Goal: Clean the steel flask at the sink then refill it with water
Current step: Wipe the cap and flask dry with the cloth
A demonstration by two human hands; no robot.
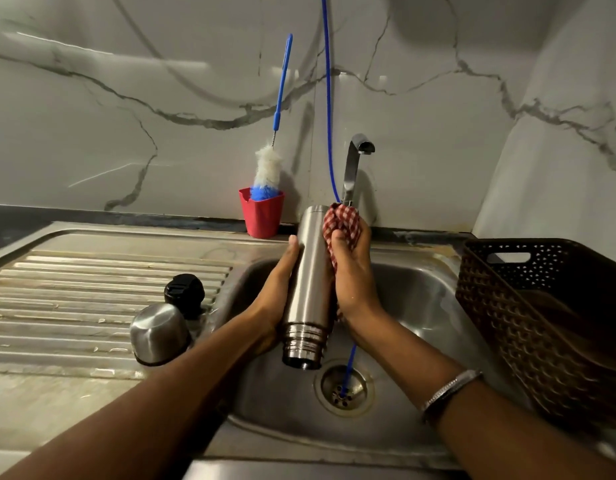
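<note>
Wiping step: left hand [278,289] grips the upturned flask [310,282] over the sink [420,289], right hand [351,271] presses the cloth [341,223] to it — next, probably, turn it mouth-up under the tap [358,157].

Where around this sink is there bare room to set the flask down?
Bare: the ribbed drainboard left of the steel cup and black cap, and the ledge between the red cup and tap. Crowded: the basin, with both hands, flask and blue hose; brown basket fills the right.
</note>
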